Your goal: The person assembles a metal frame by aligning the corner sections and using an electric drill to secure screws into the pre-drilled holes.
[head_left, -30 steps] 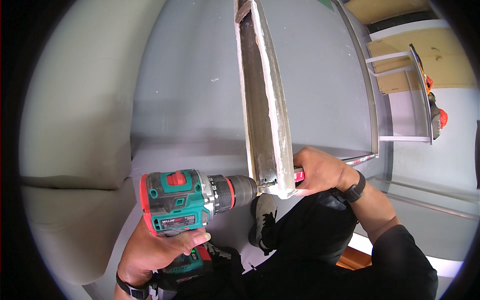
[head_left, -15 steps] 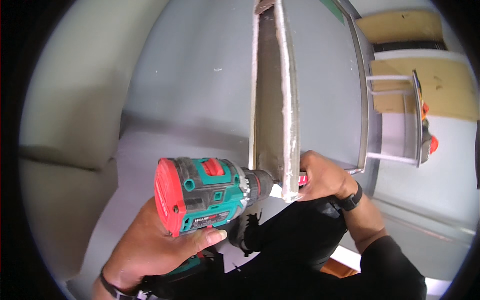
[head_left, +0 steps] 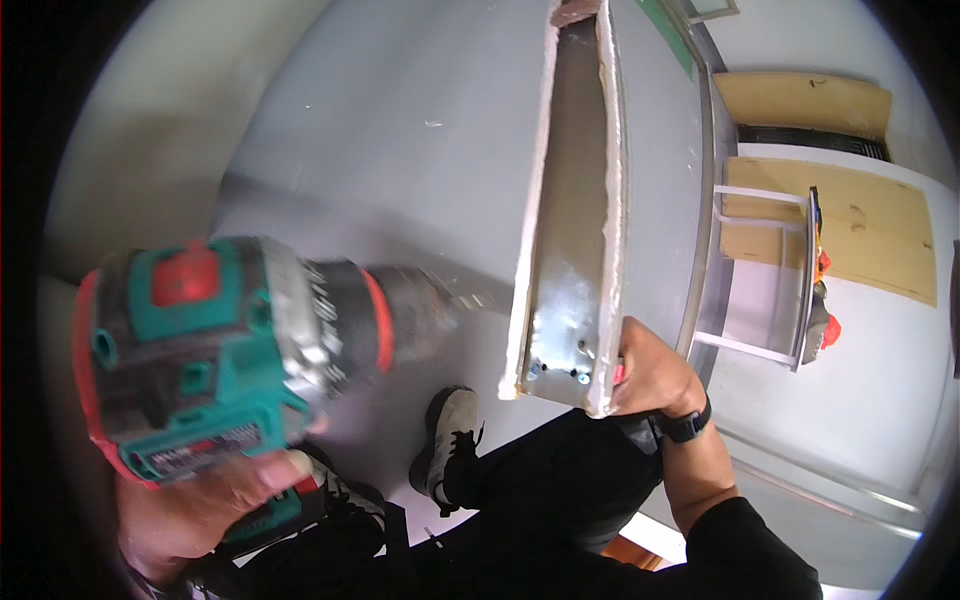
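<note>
My left hand (head_left: 205, 500) is wrapped round a green, black and red cordless drill (head_left: 215, 345), its chuck pointing right. The drill is smeared by motion and stands apart from a long open channel (head_left: 572, 190) with rough, whitish edges. Inside the channel's near end is a shiny patch with several small screws or holes (head_left: 560, 372). My right hand (head_left: 655, 370) is closed against the right side of that end; its fingers are partly hidden behind the edge. A small red thing (head_left: 619, 371) shows between that hand and the channel, too little of it to name.
Grey floor (head_left: 400, 170) lies beyond the channel, with a pale wall or panel (head_left: 170, 150) on the left. At right stands a white-framed rack or cart (head_left: 765, 275) with orange-red items (head_left: 830, 330) on it. My shoe (head_left: 452, 435) is below the channel.
My left hand has drawn the drill left and up toward me, away from the channel's near end. The channel now shows its inside more widely; my right hand has stayed on it.
</note>
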Demonstrator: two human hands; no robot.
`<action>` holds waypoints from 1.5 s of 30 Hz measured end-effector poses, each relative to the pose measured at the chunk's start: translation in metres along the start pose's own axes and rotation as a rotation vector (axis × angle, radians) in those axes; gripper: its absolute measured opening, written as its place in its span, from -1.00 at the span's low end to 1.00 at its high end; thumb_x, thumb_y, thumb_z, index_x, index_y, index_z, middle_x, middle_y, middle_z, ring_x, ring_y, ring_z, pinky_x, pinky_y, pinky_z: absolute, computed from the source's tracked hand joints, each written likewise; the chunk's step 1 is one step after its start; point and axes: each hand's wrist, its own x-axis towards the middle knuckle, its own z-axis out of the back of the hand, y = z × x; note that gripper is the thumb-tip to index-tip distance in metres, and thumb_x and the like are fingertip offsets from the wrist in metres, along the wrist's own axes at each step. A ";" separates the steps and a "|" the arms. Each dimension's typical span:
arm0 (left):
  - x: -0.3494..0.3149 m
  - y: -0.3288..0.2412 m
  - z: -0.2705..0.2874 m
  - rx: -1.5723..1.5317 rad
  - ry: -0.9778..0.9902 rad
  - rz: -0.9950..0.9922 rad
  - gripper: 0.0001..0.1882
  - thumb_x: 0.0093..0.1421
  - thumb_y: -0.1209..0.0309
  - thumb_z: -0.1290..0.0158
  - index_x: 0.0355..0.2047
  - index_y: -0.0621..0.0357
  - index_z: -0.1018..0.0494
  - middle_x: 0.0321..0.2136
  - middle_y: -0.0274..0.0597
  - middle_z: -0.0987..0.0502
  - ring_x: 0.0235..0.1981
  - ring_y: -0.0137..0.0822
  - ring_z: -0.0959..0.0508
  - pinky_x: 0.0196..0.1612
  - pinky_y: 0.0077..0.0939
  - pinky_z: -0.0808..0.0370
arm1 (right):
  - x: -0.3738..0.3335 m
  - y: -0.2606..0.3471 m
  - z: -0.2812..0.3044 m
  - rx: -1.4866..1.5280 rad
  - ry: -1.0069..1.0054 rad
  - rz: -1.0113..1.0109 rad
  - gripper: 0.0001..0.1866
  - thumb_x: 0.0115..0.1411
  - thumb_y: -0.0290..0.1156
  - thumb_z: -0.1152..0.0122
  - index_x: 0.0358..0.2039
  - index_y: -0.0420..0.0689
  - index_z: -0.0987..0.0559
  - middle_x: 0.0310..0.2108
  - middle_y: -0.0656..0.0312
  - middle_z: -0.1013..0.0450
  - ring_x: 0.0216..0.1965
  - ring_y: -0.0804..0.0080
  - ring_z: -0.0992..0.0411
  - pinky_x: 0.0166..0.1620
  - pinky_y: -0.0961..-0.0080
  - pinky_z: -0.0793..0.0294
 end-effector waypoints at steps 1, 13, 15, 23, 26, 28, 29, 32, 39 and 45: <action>-0.009 -0.005 0.000 -0.079 -0.088 0.091 -0.58 0.07 0.48 -0.28 -0.05 0.28 -0.46 -0.27 -0.17 -0.63 -0.37 -0.45 -0.58 -0.33 -0.55 -0.54 | 0.005 0.004 0.000 0.022 0.030 -0.059 -0.60 -0.27 -0.35 -0.51 -0.36 -0.19 -0.65 -0.43 0.09 -0.57 -0.39 0.28 -0.54 -0.23 0.44 -0.48; 0.008 -0.002 -0.018 -0.072 0.297 0.011 -0.51 -0.02 0.49 -0.35 -0.06 0.24 -0.46 -0.28 -0.23 -0.61 -0.30 -0.43 -0.57 -0.18 -0.49 -0.52 | 0.002 -0.012 -0.010 0.161 -0.056 0.049 -0.64 -0.20 -0.31 -0.49 -0.39 -0.21 -0.61 -0.47 0.11 -0.55 -0.44 0.33 -0.51 -0.28 0.47 -0.46; 0.013 0.001 -0.018 -0.065 0.320 -0.011 -0.50 -0.03 0.49 -0.36 -0.06 0.23 -0.45 -0.28 -0.24 -0.61 -0.29 -0.43 -0.57 -0.16 -0.48 -0.51 | 0.001 -0.010 -0.009 0.145 -0.063 0.014 -0.65 -0.21 -0.32 -0.48 -0.40 -0.21 -0.61 -0.49 0.13 -0.54 -0.45 0.35 -0.50 -0.29 0.47 -0.46; 0.017 0.005 -0.022 -0.037 0.351 -0.059 -0.49 -0.05 0.49 -0.37 -0.07 0.19 -0.45 -0.27 -0.27 -0.59 -0.21 -0.45 -0.55 -0.09 -0.47 -0.48 | 0.001 0.005 -0.009 0.137 -0.049 0.015 -0.70 -0.17 -0.34 -0.51 -0.44 -0.17 -0.59 -0.52 0.20 -0.52 -0.47 0.46 -0.45 -0.33 0.48 -0.44; 0.017 0.006 -0.021 -0.034 0.331 -0.033 -0.50 -0.05 0.50 -0.36 -0.07 0.19 -0.45 -0.29 -0.28 -0.59 -0.23 -0.45 -0.55 -0.11 -0.47 -0.49 | 0.004 0.003 -0.010 0.144 -0.037 0.020 -0.70 -0.16 -0.35 -0.51 -0.44 -0.18 -0.59 -0.52 0.21 -0.52 -0.47 0.46 -0.45 -0.32 0.49 -0.44; 0.016 0.004 -0.017 -0.028 0.335 -0.040 -0.50 -0.05 0.50 -0.35 -0.07 0.19 -0.45 -0.30 -0.28 -0.59 -0.25 -0.46 -0.55 -0.12 -0.48 -0.49 | 0.005 0.001 -0.009 0.132 -0.035 0.027 -0.71 -0.16 -0.35 -0.50 -0.44 -0.18 -0.59 -0.51 0.20 -0.52 -0.47 0.45 -0.45 -0.31 0.49 -0.44; 0.016 0.001 -0.014 -0.025 0.382 -0.018 -0.47 0.00 0.54 -0.31 -0.01 0.24 -0.39 -0.20 -0.24 -0.57 -0.19 -0.44 -0.53 -0.04 -0.48 -0.46 | 0.004 0.001 -0.007 0.122 -0.020 0.012 -0.71 -0.16 -0.36 -0.49 -0.43 -0.18 -0.59 -0.51 0.20 -0.52 -0.48 0.44 -0.45 -0.31 0.49 -0.44; 0.014 -0.005 -0.014 -0.044 0.426 0.039 -0.45 0.06 0.57 -0.27 0.06 0.29 -0.34 -0.11 -0.20 -0.54 -0.12 -0.43 -0.51 0.04 -0.48 -0.42 | 0.003 -0.005 -0.008 0.107 -0.017 0.034 -0.71 -0.17 -0.37 -0.48 -0.43 -0.19 -0.59 -0.50 0.18 -0.53 -0.48 0.42 -0.46 -0.31 0.49 -0.44; 0.017 0.003 -0.019 -0.065 0.350 0.029 -0.53 -0.01 0.50 -0.33 -0.07 0.21 -0.45 -0.33 -0.29 -0.61 -0.33 -0.48 -0.57 -0.21 -0.53 -0.52 | 0.006 -0.001 -0.012 0.063 -0.028 0.005 -0.71 -0.17 -0.37 -0.47 -0.42 -0.19 -0.59 -0.50 0.16 -0.53 -0.48 0.40 -0.47 -0.32 0.47 -0.45; 0.023 0.004 -0.014 0.030 0.385 -0.024 -0.40 -0.08 0.52 -0.38 -0.01 0.25 -0.41 -0.23 -0.24 -0.60 -0.27 -0.45 -0.56 -0.13 -0.48 -0.51 | 0.007 0.002 -0.012 0.085 -0.015 0.013 -0.72 -0.16 -0.38 -0.47 -0.43 -0.19 -0.59 -0.50 0.16 -0.54 -0.48 0.40 -0.48 -0.32 0.47 -0.44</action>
